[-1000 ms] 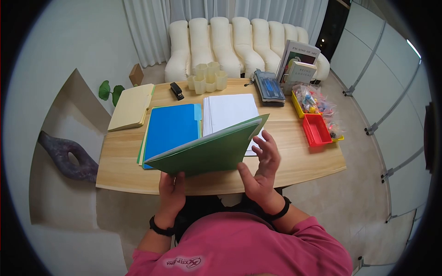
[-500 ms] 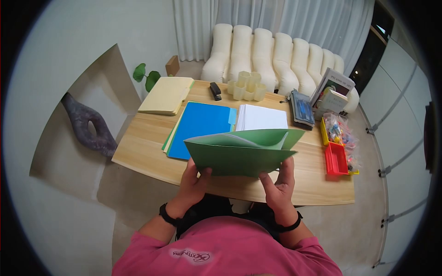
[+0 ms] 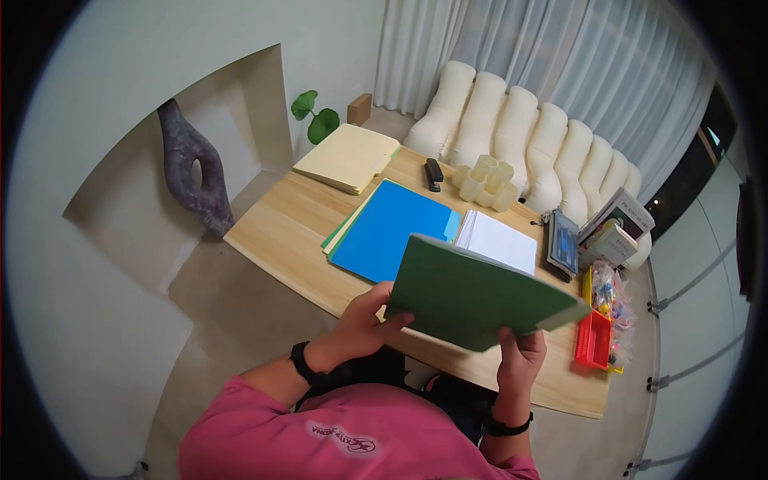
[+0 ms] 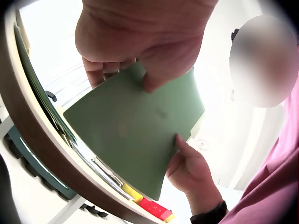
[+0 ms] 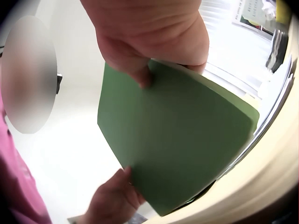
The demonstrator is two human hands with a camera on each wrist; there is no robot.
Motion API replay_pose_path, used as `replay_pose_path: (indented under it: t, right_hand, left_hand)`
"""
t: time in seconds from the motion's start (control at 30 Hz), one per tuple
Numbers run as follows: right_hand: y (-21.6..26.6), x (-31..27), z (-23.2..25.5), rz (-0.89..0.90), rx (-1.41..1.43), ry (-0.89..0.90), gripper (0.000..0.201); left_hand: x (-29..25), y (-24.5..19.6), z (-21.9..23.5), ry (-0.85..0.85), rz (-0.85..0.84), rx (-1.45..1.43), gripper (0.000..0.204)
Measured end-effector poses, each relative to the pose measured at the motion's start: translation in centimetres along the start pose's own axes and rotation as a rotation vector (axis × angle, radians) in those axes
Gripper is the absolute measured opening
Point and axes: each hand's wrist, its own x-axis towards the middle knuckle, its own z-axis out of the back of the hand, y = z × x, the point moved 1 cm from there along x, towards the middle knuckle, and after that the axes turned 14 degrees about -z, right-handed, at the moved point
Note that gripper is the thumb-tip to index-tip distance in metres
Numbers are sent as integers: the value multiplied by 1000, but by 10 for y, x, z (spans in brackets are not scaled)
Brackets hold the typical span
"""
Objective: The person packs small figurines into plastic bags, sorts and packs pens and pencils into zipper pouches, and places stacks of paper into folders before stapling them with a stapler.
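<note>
In the head view a green file folder (image 3: 480, 296) is held up at a tilt over the front of the table, its outer cover facing me. My left hand (image 3: 364, 324) grips its left edge, thumb on the near cover and fingers behind. With the right hand (image 3: 520, 368) I pinch the lower right edge, thumb in front. Both wrist views show the thumbs pressed on the green cover. Behind it lie a blue folder (image 3: 392, 228) on other folders and a stack of white paper (image 3: 500, 242), partly covered in view by the green folder.
Cream folders (image 3: 348, 156) lie at the table's far left. Along the back are a black stapler (image 3: 433, 174), a pale hexagonal holder (image 3: 486, 184) and a blue-grey pencil case (image 3: 562, 244). Upright books (image 3: 616, 228) and a red basket (image 3: 593, 340) stand to the right.
The right hand went from spread fingers beside the folder to gripping its edge. The folder, first gaping at the top, now looks flatter and tilts down rightward. The head view has turned left.
</note>
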Motion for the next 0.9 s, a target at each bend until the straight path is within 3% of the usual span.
replay_pose_path:
  t: [0.07, 0.13, 0.23, 0.33, 0.43, 0.5, 0.63, 0.7, 0.77, 0.83, 0.9]
  right_hand:
    - [0, 1, -1, -132, 50, 60, 23]
    - [-6, -1, -3, -127, -40, 38, 22]
    - [-10, -7, -3, -114, 68, 26, 22]
    - [-17, -4, 4, -164, -44, 46, 23]
    - [-8, -3, 2, -36, -70, -17, 23]
    - [-2, 1, 3, -132, 115, -53, 30]
    - [17, 5, -1, -217, 175, 1, 34]
    - [29, 6, 2, -275, 129, 100, 43]
    - [44, 12, 3, -223, 67, 10, 46]
    - [53, 24, 23, -152, 63, -47, 42]
    - [54, 43, 53, -92, 113, -58, 38]
  left_hand:
    - [-9, 10, 3, -22, 44, -39, 31]
    - [-9, 13, 6, -39, 79, -78, 31]
    - [-10, 3, 7, 23, 8, 30, 31]
    - [-8, 3, 5, 95, 121, 9, 31]
    - [-12, 7, 4, 73, 172, -84, 31]
    - [-17, 12, 4, -8, 287, -207, 32]
    - [-1, -4, 4, -123, 279, -234, 32]
    - [12, 6, 25, -215, 356, -69, 34]
    - [40, 23, 62, -343, 425, -85, 35]
    - [81, 47, 113, -446, 216, -76, 37]
    - [126, 49, 163, -497, 158, -1, 32]
